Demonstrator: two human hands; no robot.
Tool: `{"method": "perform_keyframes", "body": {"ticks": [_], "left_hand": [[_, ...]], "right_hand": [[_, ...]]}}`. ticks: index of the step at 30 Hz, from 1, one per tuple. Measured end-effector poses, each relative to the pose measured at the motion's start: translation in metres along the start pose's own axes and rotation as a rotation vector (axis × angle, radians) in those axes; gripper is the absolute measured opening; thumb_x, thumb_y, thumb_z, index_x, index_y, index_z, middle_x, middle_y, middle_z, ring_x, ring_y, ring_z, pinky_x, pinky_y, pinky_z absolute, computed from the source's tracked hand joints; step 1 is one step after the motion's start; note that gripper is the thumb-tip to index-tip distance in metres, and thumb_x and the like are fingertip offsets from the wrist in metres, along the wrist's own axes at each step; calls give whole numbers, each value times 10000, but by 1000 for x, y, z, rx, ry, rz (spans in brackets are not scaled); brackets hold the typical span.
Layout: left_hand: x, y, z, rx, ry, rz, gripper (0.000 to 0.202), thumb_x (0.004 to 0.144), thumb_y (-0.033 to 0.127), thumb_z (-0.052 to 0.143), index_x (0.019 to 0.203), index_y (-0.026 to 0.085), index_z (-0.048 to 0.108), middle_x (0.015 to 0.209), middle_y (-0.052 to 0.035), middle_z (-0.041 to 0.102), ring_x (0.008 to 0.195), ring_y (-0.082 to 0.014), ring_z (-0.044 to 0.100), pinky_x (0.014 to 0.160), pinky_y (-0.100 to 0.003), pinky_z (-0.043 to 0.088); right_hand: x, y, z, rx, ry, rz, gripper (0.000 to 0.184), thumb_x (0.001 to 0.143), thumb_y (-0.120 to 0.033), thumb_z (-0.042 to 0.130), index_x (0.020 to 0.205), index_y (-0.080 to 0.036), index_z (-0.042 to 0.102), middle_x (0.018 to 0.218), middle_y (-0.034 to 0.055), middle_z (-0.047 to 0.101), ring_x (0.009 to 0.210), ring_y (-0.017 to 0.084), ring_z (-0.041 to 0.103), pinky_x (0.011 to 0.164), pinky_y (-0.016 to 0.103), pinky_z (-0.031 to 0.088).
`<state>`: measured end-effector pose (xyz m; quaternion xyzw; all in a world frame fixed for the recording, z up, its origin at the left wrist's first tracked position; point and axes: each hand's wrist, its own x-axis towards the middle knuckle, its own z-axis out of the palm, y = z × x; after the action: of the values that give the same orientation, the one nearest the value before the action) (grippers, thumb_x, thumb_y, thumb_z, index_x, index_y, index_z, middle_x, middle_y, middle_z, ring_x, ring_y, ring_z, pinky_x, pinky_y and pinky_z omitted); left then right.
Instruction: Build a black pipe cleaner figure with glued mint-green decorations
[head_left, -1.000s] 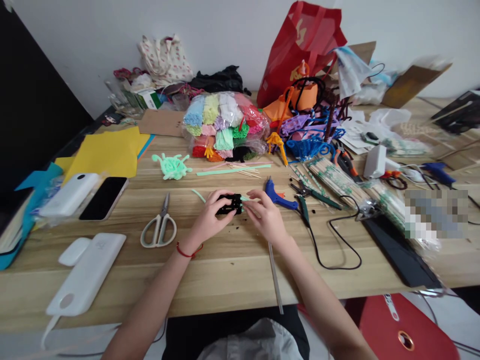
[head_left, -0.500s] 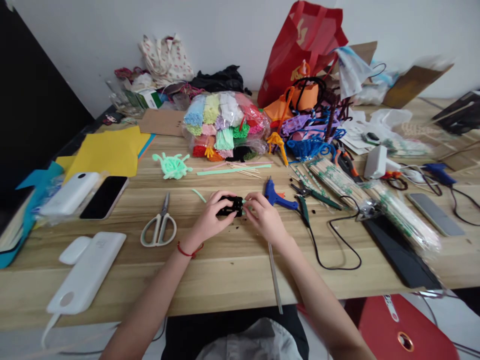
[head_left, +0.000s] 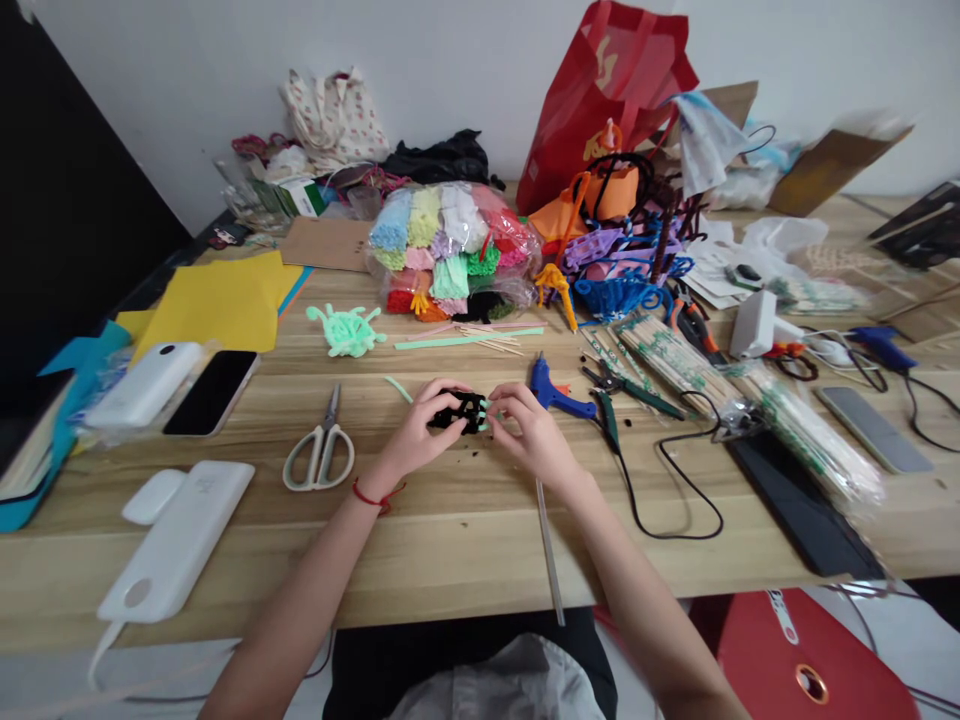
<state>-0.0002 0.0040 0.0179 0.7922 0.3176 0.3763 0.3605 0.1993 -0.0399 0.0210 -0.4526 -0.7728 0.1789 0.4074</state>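
Note:
Between thumb and fingers, my left hand (head_left: 420, 430) grips a small black fuzzy piece (head_left: 471, 410) with gaps through it, seemingly made of pipe cleaner. Pale green bits (head_left: 484, 412) stick out along its right end. My right hand (head_left: 531, 435) pinches at that green end, its fingertips partly hiding what they hold. A loose pale green pipe cleaner strip (head_left: 399, 389) lies just beyond my left hand. To the left are white-handled scissors (head_left: 321, 450). Right of my hands rests a blue glue gun (head_left: 556, 390), and a clear glue stick (head_left: 549, 555) lies below my right wrist.
A coiled mint-green pipe cleaner shape (head_left: 349, 330) sits behind the scissors. Further back stands a bag of coloured pipe cleaners (head_left: 450, 250). Green-handled pliers (head_left: 637, 390) and a black cable (head_left: 675, 535) lie on the right; a white power bank (head_left: 180, 540) and a phone (head_left: 211, 393) on the left.
The black piece has turned slightly in my left hand, so more of its gaps and green end show. My right fingers have shifted a little at that end.

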Motion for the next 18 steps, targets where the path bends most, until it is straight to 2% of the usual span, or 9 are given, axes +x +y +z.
{"method": "perform_keyframes", "body": {"ticks": [3,18], "left_hand": [[0,3,-2,-13,-33,1,29,846,225,550,834,199,545,1197,-93,559,1181,-228,499,1058,-430,364],[0,3,-3,-2,-8,-10,95,866,253,553,800,190,526,1190,-101,562,1168,-222,513,1064,-429,361]], "right_hand": [[0,0,-1,28,-11,8,84,885,-187,489,938,-226,543,1073,91,562,1060,209,581,874,344,515],[-1,-1,-3,93,-46,-3,79,907,-191,478,963,-224,523,1118,98,537,1097,210,561,906,358,501]]}}
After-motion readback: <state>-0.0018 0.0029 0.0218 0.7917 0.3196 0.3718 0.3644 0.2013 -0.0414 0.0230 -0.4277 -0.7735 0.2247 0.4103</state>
